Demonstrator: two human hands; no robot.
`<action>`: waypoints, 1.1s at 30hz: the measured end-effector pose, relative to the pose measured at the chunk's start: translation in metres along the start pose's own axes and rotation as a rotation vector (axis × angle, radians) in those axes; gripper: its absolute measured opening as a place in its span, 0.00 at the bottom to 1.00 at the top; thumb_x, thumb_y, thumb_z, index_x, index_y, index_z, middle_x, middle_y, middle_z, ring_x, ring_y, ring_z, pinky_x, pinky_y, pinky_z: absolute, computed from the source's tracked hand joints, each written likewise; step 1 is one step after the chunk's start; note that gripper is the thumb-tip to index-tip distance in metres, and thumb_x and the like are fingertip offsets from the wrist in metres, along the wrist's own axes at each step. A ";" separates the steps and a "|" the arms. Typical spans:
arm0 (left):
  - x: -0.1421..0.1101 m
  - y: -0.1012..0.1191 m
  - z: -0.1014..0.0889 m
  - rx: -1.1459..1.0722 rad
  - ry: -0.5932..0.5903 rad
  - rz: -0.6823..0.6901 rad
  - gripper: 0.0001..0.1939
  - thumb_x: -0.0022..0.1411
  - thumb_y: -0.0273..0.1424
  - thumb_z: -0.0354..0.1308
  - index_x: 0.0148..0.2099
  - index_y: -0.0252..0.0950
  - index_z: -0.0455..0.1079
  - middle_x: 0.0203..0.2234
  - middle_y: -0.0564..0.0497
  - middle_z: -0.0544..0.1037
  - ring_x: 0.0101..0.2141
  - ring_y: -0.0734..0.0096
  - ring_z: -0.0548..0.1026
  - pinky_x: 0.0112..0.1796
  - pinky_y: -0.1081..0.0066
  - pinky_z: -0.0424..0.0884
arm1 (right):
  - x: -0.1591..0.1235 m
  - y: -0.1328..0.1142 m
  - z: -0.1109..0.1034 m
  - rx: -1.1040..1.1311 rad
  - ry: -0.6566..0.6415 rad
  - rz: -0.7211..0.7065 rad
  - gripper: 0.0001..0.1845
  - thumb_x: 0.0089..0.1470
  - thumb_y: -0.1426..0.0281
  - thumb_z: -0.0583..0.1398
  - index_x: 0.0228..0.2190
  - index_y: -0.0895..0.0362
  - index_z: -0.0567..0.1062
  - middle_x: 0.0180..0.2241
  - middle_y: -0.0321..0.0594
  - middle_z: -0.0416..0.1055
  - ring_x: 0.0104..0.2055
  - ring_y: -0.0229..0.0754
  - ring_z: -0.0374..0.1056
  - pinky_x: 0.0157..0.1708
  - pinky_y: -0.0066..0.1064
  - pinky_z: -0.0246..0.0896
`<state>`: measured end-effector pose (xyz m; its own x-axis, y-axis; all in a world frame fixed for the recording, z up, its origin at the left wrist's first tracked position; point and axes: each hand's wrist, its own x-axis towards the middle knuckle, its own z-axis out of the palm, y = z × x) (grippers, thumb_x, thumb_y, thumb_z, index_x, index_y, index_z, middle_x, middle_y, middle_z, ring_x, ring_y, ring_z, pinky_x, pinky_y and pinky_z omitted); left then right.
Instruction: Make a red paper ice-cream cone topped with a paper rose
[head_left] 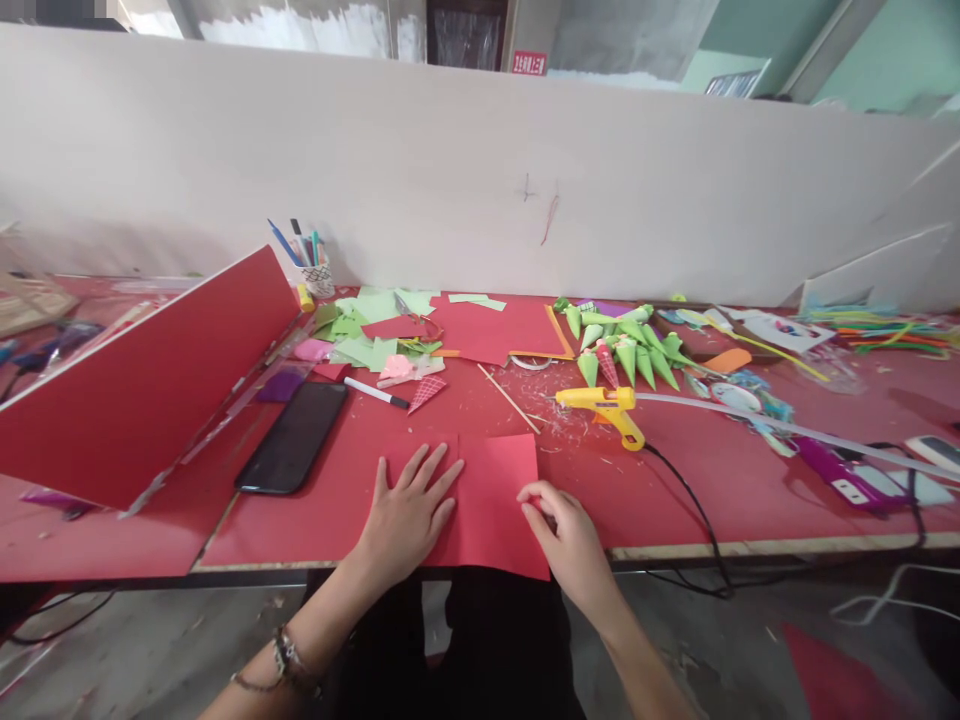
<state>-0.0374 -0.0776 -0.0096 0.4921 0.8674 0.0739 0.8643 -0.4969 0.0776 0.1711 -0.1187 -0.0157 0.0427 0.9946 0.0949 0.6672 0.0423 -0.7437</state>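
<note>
One red sheet (pixel 491 480), creased, seemingly unshaped, at table (pixel 750 512) front. Left hand (pixel 405 505) flat on it, fingers apart; right hand (pixel 568 535) at its edge, pinch unclear. Green cones (pixel 626 358) behind look finished.

Soft, even indoor light, moderately bright; source out of frame. White partition (pixel 420 170) reads greyish. Faint diffuse shadows beside pen cup (pixel 318 278) and under the right hand (pixel 562 530). Floor (pixel 187 640) below darker. Wide-angle distortion: partition top bows, edges stretch. Both hands fairly clear; colored strands (pixel 900 335) far right smeary. Top-left corner pixelated.
</note>
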 end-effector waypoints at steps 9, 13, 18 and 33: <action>0.000 0.001 0.001 0.016 0.022 0.002 0.23 0.63 0.34 0.39 0.60 0.48 0.48 0.59 0.51 0.53 0.57 0.56 0.51 0.50 0.39 0.47 | -0.013 0.005 -0.009 -0.026 -0.005 0.025 0.10 0.53 0.69 0.48 0.29 0.54 0.69 0.29 0.39 0.70 0.33 0.42 0.66 0.33 0.29 0.60; 0.000 -0.003 0.002 0.023 0.029 0.000 0.23 0.63 0.34 0.40 0.60 0.48 0.48 0.59 0.51 0.53 0.57 0.57 0.52 0.50 0.40 0.47 | -0.014 0.011 -0.018 -0.003 0.033 0.030 0.11 0.53 0.68 0.48 0.28 0.54 0.69 0.29 0.39 0.71 0.33 0.41 0.67 0.34 0.29 0.60; 0.006 -0.027 0.001 0.055 0.023 -0.044 0.22 0.63 0.34 0.39 0.60 0.47 0.48 0.59 0.51 0.52 0.57 0.59 0.51 0.51 0.41 0.46 | -0.006 0.014 -0.025 0.077 0.041 0.052 0.12 0.54 0.66 0.48 0.31 0.56 0.69 0.32 0.41 0.71 0.35 0.41 0.67 0.36 0.28 0.61; 0.039 -0.022 -0.019 -0.136 -0.088 0.350 0.32 0.60 0.47 0.40 0.63 0.43 0.37 0.60 0.52 0.48 0.59 0.64 0.44 0.56 0.58 0.41 | 0.027 0.010 -0.049 -0.070 -0.405 -0.283 0.30 0.47 0.82 0.46 0.50 0.48 0.61 0.47 0.39 0.60 0.51 0.38 0.57 0.52 0.34 0.51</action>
<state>-0.0393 -0.0329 0.0102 0.7670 0.6407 0.0339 0.6238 -0.7570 0.1945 0.2151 -0.0962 0.0122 -0.4307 0.9024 0.0115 0.6597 0.3234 -0.6784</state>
